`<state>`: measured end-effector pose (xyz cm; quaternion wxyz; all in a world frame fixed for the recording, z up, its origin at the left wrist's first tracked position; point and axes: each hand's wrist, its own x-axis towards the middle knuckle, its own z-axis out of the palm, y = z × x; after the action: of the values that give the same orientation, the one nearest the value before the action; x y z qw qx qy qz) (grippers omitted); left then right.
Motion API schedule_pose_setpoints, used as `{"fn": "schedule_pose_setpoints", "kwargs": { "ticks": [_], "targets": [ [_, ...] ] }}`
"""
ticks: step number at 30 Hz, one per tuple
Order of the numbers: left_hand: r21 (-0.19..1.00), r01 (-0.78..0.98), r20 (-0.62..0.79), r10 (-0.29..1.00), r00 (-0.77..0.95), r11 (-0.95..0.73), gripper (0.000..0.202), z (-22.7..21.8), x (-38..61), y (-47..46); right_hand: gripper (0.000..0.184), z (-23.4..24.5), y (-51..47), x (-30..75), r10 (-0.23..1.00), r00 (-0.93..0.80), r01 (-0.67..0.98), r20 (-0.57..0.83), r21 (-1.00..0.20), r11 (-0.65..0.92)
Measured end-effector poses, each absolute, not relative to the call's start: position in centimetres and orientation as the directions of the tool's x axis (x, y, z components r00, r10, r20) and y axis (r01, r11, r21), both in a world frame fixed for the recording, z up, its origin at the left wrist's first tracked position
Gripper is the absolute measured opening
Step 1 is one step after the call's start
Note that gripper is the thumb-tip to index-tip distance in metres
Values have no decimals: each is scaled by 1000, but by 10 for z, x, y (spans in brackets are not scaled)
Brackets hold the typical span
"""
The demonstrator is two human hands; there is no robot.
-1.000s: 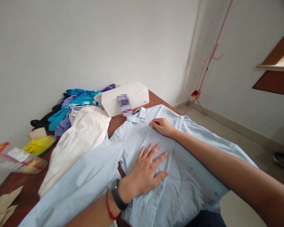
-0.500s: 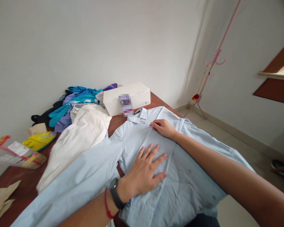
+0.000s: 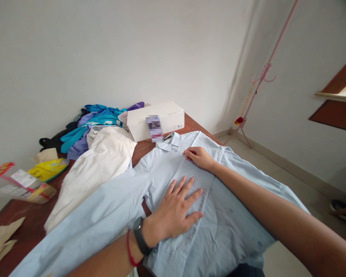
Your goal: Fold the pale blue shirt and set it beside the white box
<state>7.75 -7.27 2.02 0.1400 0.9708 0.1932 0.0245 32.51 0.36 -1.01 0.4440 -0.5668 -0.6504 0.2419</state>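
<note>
A pale blue button shirt [image 3: 227,227] lies spread front-up across the brown wooden table [image 3: 31,227], its collar [image 3: 168,141] toward the far wall. My left hand [image 3: 177,209] lies flat on the shirt's chest with the fingers spread, a dark watch and a red string on its wrist. My right hand [image 3: 198,157] reaches further up, fingers curled and pinching the shirt's front placket just below the collar. The right sleeve hangs off the table's right edge.
A cream striped shirt [image 3: 98,169] lies to the left. Behind it is a heap of blue, purple and black clothes [image 3: 83,129] and a white box [image 3: 157,119]. Plastic packets [image 3: 23,186] and brown paper [image 3: 2,240] lie far left. A pink coat stand [image 3: 256,82] stands in the corner.
Both hands stay where they were on the shirt. Only the view has drifted slightly.
</note>
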Motion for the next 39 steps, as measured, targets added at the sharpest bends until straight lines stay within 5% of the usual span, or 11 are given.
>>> {"fn": "schedule_pose_setpoints", "kwargs": {
  "ticks": [8,15,23,39],
  "targets": [
    [280,367,4,384,924,-887,63,20,77,-72,29,-14,6,325,951,76,474,299,-850,229],
    [300,372,-2,389,921,-879,63,21,77,-73,38,-29,14,331,950,135,316,282,-921,229],
    [302,378,-10,394,919,-875,63,22,77,-74,50,-29,14,335,957,126,324,261,-922,209],
    [324,358,32,388,921,-876,63,17,75,-74,53,-24,10,332,967,123,171,223,-965,201]
  ]
}}
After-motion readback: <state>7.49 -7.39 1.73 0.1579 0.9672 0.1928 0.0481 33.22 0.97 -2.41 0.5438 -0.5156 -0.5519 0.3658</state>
